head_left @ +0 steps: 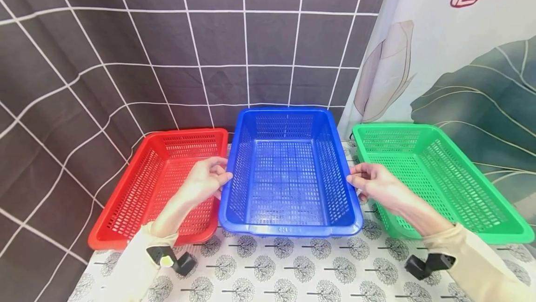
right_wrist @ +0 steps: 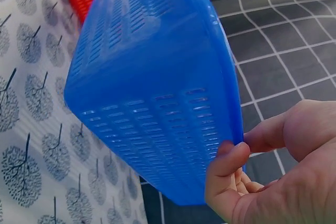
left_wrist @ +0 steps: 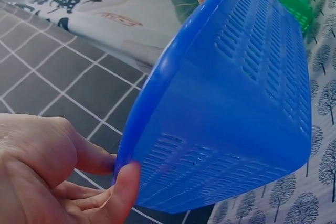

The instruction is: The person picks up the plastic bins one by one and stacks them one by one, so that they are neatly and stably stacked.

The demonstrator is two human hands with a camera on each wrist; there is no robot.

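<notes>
A blue plastic basket (head_left: 289, 230) with slotted walls stands between two others in the head view, nothing inside it. My left hand (head_left: 209, 178) pinches its left rim between thumb and fingers; the left wrist view shows the thumb and a finger (left_wrist: 126, 187) on either side of the lip. On the opposite side my right hand (head_left: 372, 183) pinches the right rim, and the right wrist view shows a curled finger (right_wrist: 228, 158) against the outer wall. The red basket (head_left: 110, 209) lies beneath my left forearm, the green basket (head_left: 473, 185) beside my right hand.
A white tablecloth (head_left: 301, 269) printed with dark trees covers the table. Dark cloth with a white grid (head_left: 217, 36) hangs behind and at the left. A pale curtain with leaf prints (head_left: 460, 97) hangs at the right, close to the green basket.
</notes>
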